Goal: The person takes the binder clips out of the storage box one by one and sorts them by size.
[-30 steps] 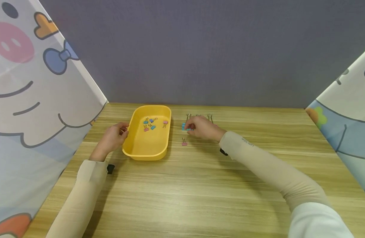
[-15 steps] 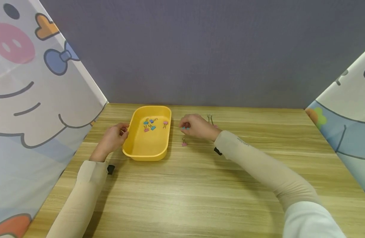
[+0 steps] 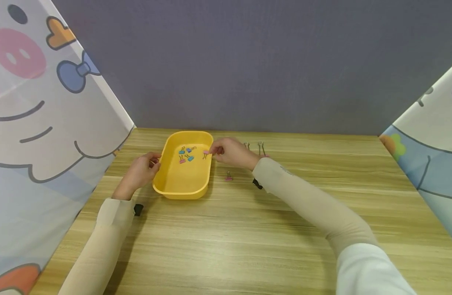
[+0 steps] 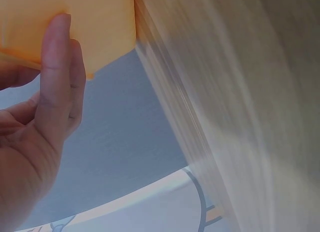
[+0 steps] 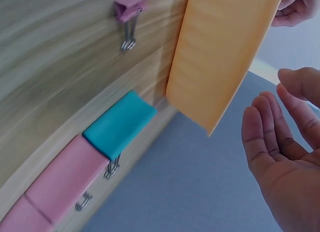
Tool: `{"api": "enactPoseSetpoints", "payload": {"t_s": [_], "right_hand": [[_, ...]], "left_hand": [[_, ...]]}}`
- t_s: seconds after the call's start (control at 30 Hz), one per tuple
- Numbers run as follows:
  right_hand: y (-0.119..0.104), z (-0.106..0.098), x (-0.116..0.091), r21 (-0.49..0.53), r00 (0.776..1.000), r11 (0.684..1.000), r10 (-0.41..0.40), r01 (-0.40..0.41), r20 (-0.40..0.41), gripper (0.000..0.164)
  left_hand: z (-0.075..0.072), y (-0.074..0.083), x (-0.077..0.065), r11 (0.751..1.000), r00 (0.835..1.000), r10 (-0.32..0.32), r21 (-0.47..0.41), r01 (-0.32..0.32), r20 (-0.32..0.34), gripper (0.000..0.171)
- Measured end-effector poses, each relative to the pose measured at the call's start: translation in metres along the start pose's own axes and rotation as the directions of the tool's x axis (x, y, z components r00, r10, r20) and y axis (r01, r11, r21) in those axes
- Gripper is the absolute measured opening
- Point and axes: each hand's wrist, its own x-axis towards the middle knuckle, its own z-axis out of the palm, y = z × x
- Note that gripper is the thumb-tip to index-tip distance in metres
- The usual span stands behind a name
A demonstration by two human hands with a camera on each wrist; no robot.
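A yellow tray (image 3: pixel 183 180) stands on the table, with several small binder clips in it, among them a pink clip (image 3: pixel 182 161) and a teal clip (image 3: pixel 190 158). At its left side, my left hand (image 3: pixel 141 171) touches the outer wall with straight fingers. My right hand (image 3: pixel 233 152) hovers by the tray's right rim, fingers loosely bent, nothing visible between them in the right wrist view. Below it lie a larger teal binder clip (image 5: pixel 120 124) and large pink binder clips (image 5: pixel 67 174) in a row. The head view hides the teal one behind my hand.
A small pink binder clip (image 3: pixel 228 176) lies right of the tray, in front of the row. A grey panel (image 3: pixel 248 65) closes the table's back edge, and cartoon-printed sheets (image 3: pixel 56 143) flank both sides.
My right hand has moved left from the row of large clips to the tray's right rim. Clip handles it covered show again. The left hand stays at the tray.
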Motion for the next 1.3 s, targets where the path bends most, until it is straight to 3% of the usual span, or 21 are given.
{"api": "enactPoseSetpoints", "payload": {"t_s": [0.47,0.87,1.3], "right_hand": [[-0.007,0.023,0.028,0.066,1.0,0.998,-0.015,0.014,0.003,0.012],[-0.008,0.033,0.041,0.129,0.999,0.992,0.002,-0.008,0.045,0.019],[-0.01,0.044,0.053,0.125,0.996,0.991,0.032,-0.043,0.085,0.022]], "left_hand": [[0.0,0.0,-0.001,1.0,1.0,-0.02,-0.02,0.02,0.007,0.032],[0.0,0.0,0.0,1.0,1.0,-0.016,-0.014,0.016,0.004,0.032],[-0.001,0.0,0.0,0.999,0.999,-0.03,-0.017,0.03,0.014,0.033]]}}
